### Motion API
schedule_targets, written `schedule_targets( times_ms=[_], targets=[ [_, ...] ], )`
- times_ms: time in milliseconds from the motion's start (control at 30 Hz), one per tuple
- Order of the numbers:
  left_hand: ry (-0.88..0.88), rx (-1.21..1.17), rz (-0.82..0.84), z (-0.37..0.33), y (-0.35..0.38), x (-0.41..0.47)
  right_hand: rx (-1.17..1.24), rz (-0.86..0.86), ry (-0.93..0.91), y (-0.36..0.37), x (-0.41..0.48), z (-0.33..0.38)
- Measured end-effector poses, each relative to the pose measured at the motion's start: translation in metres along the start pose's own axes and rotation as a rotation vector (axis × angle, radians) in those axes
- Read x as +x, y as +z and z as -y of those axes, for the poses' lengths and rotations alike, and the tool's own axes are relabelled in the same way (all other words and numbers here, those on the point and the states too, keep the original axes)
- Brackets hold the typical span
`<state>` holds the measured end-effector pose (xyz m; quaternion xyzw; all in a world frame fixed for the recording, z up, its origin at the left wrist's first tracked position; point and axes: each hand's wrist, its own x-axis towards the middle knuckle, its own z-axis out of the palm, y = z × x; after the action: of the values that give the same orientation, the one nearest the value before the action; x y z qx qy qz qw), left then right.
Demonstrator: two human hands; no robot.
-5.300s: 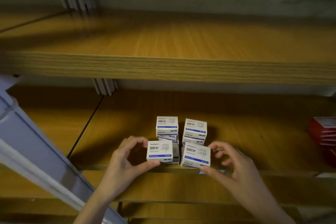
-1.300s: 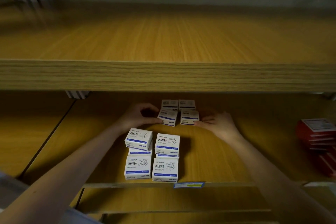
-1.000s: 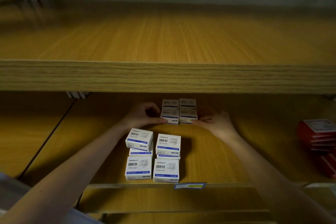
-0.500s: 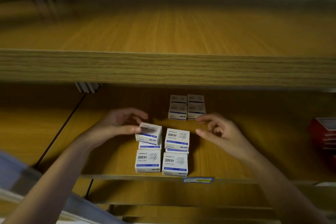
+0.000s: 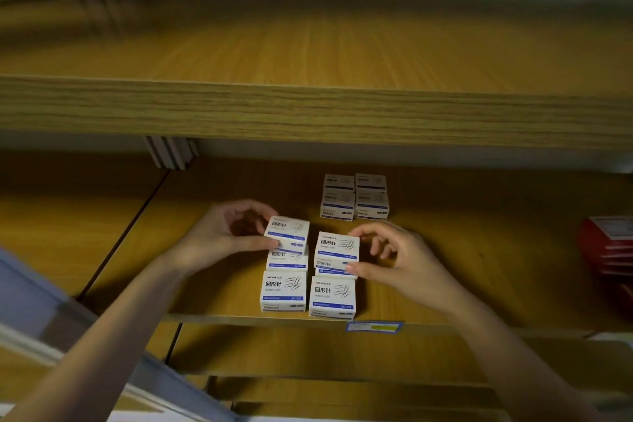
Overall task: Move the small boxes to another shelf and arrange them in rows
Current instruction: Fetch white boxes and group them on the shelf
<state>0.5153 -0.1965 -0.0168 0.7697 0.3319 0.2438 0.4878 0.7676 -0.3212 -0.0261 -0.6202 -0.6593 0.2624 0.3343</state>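
Observation:
Small white paper-clip boxes with blue bands stand on the middle wooden shelf. Near the front edge they form a two-by-two cluster of stacks. My left hand grips the top box of the rear left stack, which sits tilted on the box under it. My right hand pinches the top box of the rear right stack. In front stand a front left box and a front right box. Deeper on the shelf, several boxes sit in two tight rows.
An upper shelf overhangs the middle shelf, its top bare. Red boxes are stacked at the right edge. A blue price label is on the shelf's front lip. A grey-blue rail crosses the lower left.
Both hands drew back from the rear rows toward the front cluster. The left hand closed on the rear left top box, and the right hand took the rear right top box.

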Motion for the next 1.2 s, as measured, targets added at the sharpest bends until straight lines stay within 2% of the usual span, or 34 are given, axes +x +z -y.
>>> schedule_targets(
  times_ms=[167, 333, 567, 1000, 1200],
  targets=[
    [-0.015, -0.002, -0.138, -0.016, 0.013, 0.02, 0.094, -0.08, 0.049, -0.009, -0.001, -0.005],
    [-0.054, 0.08, -0.042, -0.019, 0.027, 0.042, 0.04, -0.147, 0.127, -0.026, 0.002, -0.026],
    [-0.084, 0.232, 0.051, -0.011, 0.038, 0.056, -0.001, -0.135, 0.166, -0.029, 0.004, -0.044],
    [-0.1, 0.291, 0.045, -0.008, 0.05, 0.066, -0.017, -0.212, 0.178, -0.025, 0.017, -0.049],
    [-0.088, 0.301, 0.026, -0.008, 0.054, 0.068, -0.012, -0.19, 0.202, -0.028, 0.021, -0.046]
  ],
)
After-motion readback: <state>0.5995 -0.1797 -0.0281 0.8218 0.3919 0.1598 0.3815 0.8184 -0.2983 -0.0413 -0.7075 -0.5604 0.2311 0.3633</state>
